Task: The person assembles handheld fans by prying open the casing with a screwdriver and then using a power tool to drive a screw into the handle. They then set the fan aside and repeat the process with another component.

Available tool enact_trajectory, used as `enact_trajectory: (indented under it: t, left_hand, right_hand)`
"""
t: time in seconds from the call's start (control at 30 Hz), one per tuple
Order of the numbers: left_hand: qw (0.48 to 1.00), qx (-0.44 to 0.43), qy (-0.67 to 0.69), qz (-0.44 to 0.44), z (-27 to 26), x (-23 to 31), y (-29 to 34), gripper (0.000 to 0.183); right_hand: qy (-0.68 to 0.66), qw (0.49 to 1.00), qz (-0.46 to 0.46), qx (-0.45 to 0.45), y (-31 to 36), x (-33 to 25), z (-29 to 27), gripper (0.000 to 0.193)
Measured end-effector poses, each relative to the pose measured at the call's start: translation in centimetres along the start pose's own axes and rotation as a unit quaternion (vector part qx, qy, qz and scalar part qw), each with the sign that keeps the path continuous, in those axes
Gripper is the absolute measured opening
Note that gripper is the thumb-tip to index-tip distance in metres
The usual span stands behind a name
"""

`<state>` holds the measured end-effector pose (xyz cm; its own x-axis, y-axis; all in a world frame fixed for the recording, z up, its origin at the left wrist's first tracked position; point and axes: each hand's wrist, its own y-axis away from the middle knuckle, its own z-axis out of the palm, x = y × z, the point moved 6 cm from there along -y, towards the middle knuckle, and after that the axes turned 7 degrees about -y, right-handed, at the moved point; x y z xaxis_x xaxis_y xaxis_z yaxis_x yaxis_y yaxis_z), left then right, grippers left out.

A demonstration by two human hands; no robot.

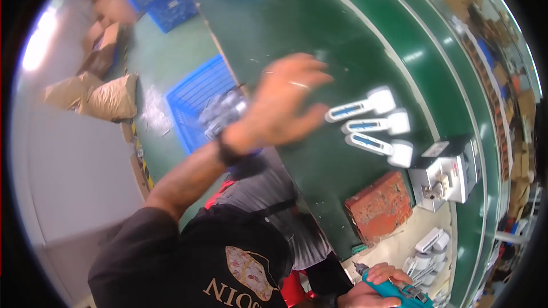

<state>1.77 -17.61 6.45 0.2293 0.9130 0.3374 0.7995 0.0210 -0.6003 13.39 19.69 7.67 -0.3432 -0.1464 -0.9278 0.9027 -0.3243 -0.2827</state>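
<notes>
While gripping a teal screwdriver (pixel 394 290), right hand (pixel 374 285); left hand (pixel 282 105) spread, empty, above open green belt (pixel 274 28).

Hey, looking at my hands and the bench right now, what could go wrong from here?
Your left hand is blurred in motion just beside the three white handle parts lined up on the green belt; a sweep might knock them askew. Your right hand holds a teal power screwdriver low at the picture's edge, so its tip could catch something unnoticed.

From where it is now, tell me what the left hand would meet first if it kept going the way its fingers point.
The left hand points right, across the green belt. First in line, probably, is the top white handle part of three; height above the belt is unclear.
</notes>
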Motion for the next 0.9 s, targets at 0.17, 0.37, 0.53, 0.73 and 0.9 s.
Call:
enact_trajectory:
  t: [0.17, 0.37, 0.53, 0.73, 0.9]
  left_hand:
    - [0.994, -0.089, -0.028, 0.059, 9.9, 4.2, -1.4, 0.077]
    - [0.983, -0.172, -0.061, 0.009, 9.1, 2.8, -1.3, 0.07]
    - [0.992, -0.1, -0.028, -0.067, 2.7, -1.9, 2.2, 0.063]
    - [0.906, -0.03, -0.422, -0.005, -7.4, -22.7, 25.4, 0.045]
    - [0.891, -0.08, -0.116, -0.432, -6.3, -18.9, 22.7, 0.069]
  right_hand:
    - [0.029, 1.0, 0.004, 0.003, 1.3, -0.4, 1.0, 0.074]
    - [0.031, 0.999, 0.016, 0.026, 1.2, 0.4, -0.2, 0.075]
    - [-0.019, 1.0, -0.003, -0.013, 0.0, 0.4, -0.7, 0.068]
    - [-0.015, 0.992, 0.115, 0.052, -1.4, 3.2, -2.0, 0.051]
    - [0.001, 0.996, 0.079, 0.033, -1.9, 0.2, -5.1, 0.076]
